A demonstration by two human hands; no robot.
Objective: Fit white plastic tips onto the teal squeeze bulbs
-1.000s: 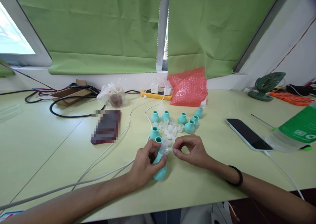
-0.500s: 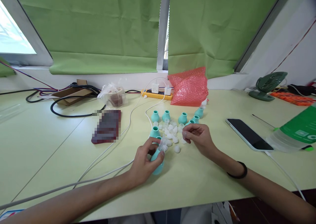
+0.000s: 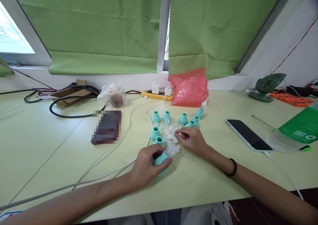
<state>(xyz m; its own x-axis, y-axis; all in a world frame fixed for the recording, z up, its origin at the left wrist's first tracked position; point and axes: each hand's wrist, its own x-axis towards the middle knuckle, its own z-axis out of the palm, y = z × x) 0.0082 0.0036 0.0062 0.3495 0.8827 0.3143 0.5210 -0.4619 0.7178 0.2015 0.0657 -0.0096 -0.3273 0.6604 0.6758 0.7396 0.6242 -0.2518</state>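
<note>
My left hand is closed round a teal rubber bulb with a clear plastic tip fitted at its top, tilted just above the table. My right hand rests on the table with its fingertips pinched at a pile of small white plastic caps; what they hold is too small to see. Several more teal bulbs stand upright around the pile.
A blurred dark item lies left, with white cables crossing the table. A phone lies at the right beside a green-labelled bag. Red bubble wrap, a yellow power strip and a green fan sit behind.
My right hand left the bulb's tip, reached out to the cap pile, and now pinches there. My left hand has tilted the bulb lower and slightly right.
</note>
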